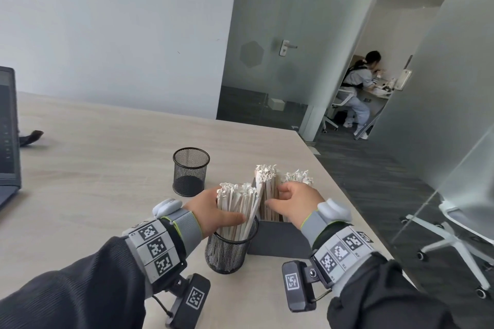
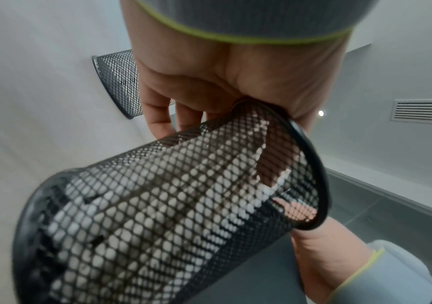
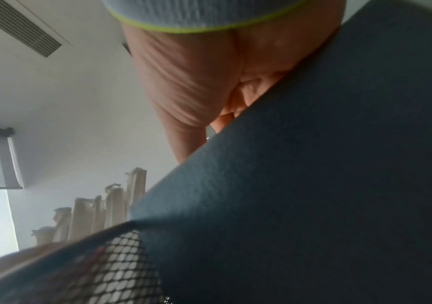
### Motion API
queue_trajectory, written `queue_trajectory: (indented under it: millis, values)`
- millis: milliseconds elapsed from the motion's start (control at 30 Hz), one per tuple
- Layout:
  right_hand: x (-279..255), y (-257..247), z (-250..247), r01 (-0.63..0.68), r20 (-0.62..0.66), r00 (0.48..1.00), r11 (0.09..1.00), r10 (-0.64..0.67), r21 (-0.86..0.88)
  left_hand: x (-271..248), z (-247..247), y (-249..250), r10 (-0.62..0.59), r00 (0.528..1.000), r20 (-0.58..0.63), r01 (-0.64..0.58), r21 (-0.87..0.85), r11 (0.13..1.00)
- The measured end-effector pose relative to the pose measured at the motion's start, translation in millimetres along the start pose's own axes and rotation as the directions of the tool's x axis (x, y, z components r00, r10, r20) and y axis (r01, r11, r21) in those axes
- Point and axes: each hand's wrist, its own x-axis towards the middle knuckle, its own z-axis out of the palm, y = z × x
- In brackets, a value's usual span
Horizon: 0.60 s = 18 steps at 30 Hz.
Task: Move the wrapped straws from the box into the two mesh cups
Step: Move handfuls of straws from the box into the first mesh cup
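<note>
A black mesh cup [image 1: 231, 251] stands close to me, packed with white wrapped straws [image 1: 236, 203]. My left hand [image 1: 216, 208] curls round that bundle just above the rim, thumb in front. In the left wrist view the straws show through the mesh cup [image 2: 158, 216] below my left hand [image 2: 209, 82]. A dark box [image 1: 278, 240] sits right of the cup with more wrapped straws [image 1: 264, 184] upright in it. My right hand [image 1: 276, 196] reaches into the box and pinches a bundle between thumb and fingers. A second mesh cup [image 1: 190, 171] stands empty farther back.
A laptop [image 1: 8, 128] sits at the table's left. The table's right edge [image 1: 355, 211] runs close beside the box. Beyond it is an office chair [image 1: 454, 235] on dark carpet. A person [image 1: 358, 88] sits far off behind a glass door.
</note>
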Motion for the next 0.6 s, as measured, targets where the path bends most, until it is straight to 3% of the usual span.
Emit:
queue_trajectory:
  millis: [600]
  values:
    - [7.8, -22.0, 22.1, 0.114, -0.068, 0.99, 0.987, -0.123, -0.116, -8.8, 2.1, 9.6, 0.012, 0.999, -0.031, -0.012, 0.027, 1.0]
